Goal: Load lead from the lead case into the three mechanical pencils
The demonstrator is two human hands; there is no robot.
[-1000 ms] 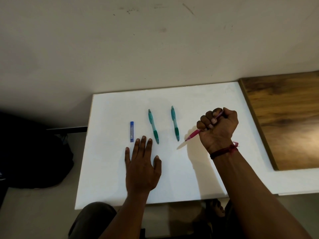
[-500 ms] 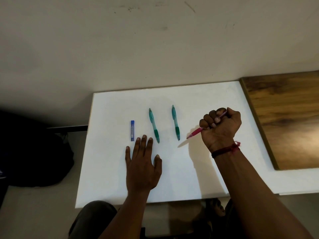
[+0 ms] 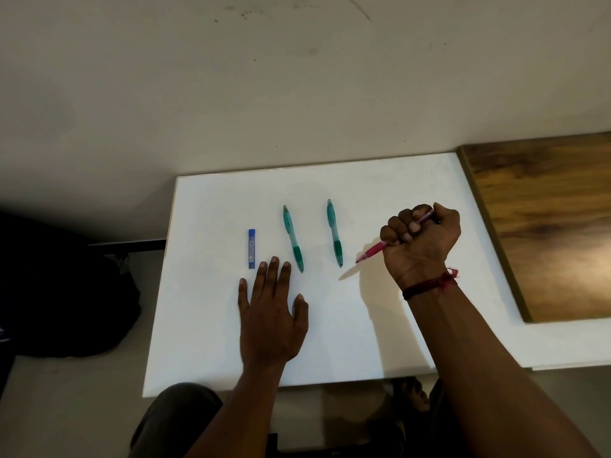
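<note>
- Fingers (image 3: 401, 223) of the right hand (image 3: 420, 246) are clenched in a fist round the pink mechanical pencil (image 3: 373, 251).
- Its long axis runs on a slant. The cap end sits up by the thumb, away and to the right. The tip juts out below the little finger and points left and back toward the person, raised clear of its shadow on the white tabletop (image 3: 363, 180).
- Just left of that tip lies the first green pencil (image 3: 334, 233), its long axis running almost straight away from the person, tip nearest them.
- Further left, the second green pencil (image 3: 293, 238) lies nearly parallel, tip the same way.
- The left hand (image 3: 269, 322) rests flat, palm down, fingers straight and holding nothing, its fingertips just beside the second green pencil's tip.
- The blue lead case (image 3: 251, 248) lies lengthwise just beyond those fingertips, left of all the pencils.
- A red thread (image 3: 429, 285) circles the right wrist, and a wooden panel (image 3: 545, 226) lies right of the fist.
</note>
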